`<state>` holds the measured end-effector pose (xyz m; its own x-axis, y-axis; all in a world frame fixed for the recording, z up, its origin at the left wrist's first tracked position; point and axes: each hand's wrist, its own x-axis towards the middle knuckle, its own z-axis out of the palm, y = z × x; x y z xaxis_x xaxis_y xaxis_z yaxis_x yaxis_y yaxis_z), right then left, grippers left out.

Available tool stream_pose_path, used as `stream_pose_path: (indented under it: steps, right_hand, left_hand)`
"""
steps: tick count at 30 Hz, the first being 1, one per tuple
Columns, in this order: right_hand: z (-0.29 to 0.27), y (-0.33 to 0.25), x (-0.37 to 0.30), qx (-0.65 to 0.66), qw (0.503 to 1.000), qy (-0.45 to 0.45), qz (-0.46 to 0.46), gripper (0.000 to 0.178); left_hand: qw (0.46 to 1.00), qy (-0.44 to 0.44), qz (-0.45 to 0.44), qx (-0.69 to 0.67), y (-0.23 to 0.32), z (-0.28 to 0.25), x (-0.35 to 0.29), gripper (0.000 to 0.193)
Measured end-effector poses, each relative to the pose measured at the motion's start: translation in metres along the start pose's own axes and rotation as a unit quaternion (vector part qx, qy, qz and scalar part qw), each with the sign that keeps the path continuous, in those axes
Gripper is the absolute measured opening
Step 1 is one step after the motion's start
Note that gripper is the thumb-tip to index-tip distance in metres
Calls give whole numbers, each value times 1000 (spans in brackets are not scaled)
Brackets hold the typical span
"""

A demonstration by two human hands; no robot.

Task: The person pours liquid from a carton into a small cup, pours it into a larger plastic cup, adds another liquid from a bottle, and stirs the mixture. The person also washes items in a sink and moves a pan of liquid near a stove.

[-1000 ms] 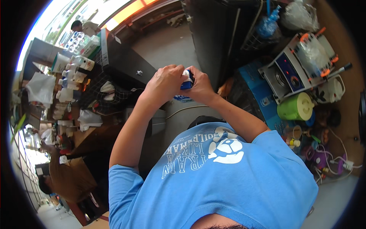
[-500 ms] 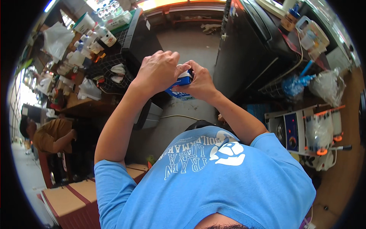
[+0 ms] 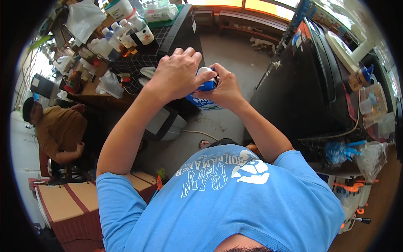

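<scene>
A blue and white milk carton (image 3: 205, 103) is held upright in front of my chest, partly covered by my fingers. My right hand (image 3: 225, 90) wraps round its upper right side, with the thumb across the near face and the index finger curled over the top. At the carton's top, a white round cap (image 3: 204, 70) shows between the two hands. Over the top left edge, my left hand (image 3: 178, 75) is bent with its fingers curled, its thumb against the cap. Its fingertips are hidden behind the hand.
Several bottles (image 3: 126, 35) stand on a black counter at the far left. A tall black cabinet (image 3: 294, 84) rises on the right. At the left a person in a brown shirt (image 3: 63, 130) stands near stacked cartons (image 3: 69, 201). A cat (image 3: 262, 43) lies on the floor ahead.
The view has turned left, so the surroundings shift right. Both hands stay on the carton; my left hand's fingers have opened slightly and more of the white cap shows.
</scene>
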<state>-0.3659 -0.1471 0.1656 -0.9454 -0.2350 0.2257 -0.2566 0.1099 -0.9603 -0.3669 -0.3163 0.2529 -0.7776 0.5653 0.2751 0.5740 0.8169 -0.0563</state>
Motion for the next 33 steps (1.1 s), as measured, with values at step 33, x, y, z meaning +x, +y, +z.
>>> stream_pose_path:
  steps: [33]
  right_hand:
    - [57, 11, 272, 135, 891, -428, -70, 63]
  left_hand:
    - [803, 360, -344, -327, -103, 58, 8, 91]
